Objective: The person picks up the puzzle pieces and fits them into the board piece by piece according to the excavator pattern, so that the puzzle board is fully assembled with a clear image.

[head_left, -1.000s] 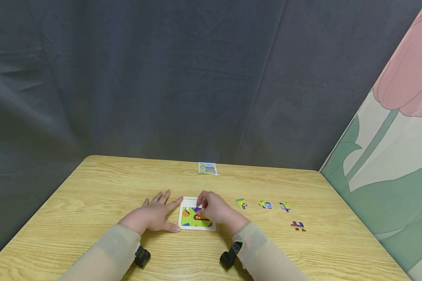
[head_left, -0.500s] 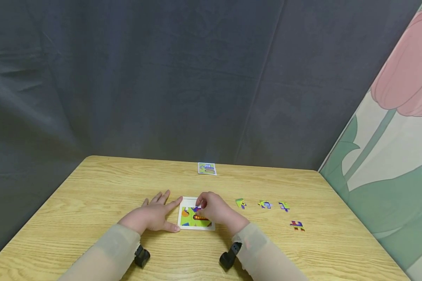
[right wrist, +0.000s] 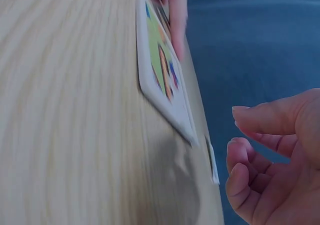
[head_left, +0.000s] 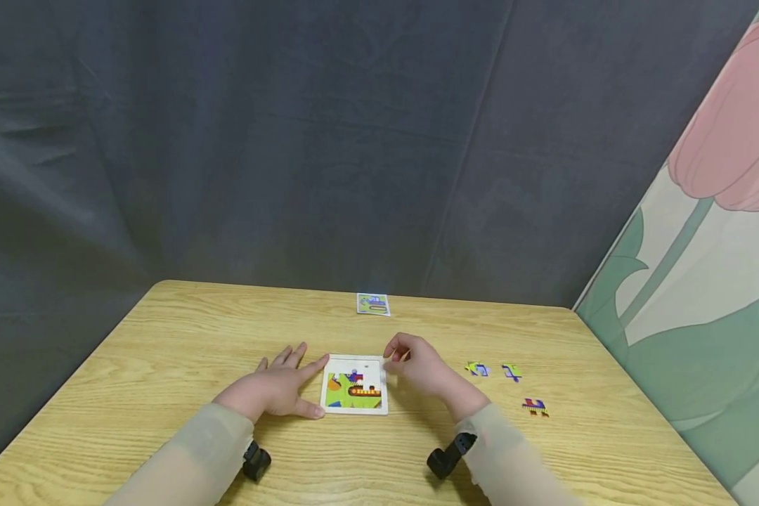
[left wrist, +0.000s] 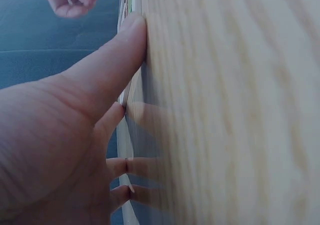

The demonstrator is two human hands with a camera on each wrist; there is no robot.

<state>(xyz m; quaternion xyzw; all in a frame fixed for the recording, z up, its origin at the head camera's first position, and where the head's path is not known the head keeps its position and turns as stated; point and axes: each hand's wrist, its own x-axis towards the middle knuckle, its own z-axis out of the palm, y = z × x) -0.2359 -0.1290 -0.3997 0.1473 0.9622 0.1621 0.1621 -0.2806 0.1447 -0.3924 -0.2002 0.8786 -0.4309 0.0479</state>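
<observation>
1. The puzzle tray (head_left: 354,385) is set on the desk (head_left: 164,337), between the left hand (head_left: 277,388) and the right hand (head_left: 425,368)
2. Three loose pieces (head_left: 511,371) are laid right of the right hand
3. A card (head_left: 373,303) is placed behind the puzzle tray, near the far edge

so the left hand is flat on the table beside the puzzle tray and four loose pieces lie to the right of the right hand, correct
Not quite. The left hand does lie flat on the table beside the puzzle tray, but the head view shows only three loose pieces to the right of the right hand, not four.
</observation>
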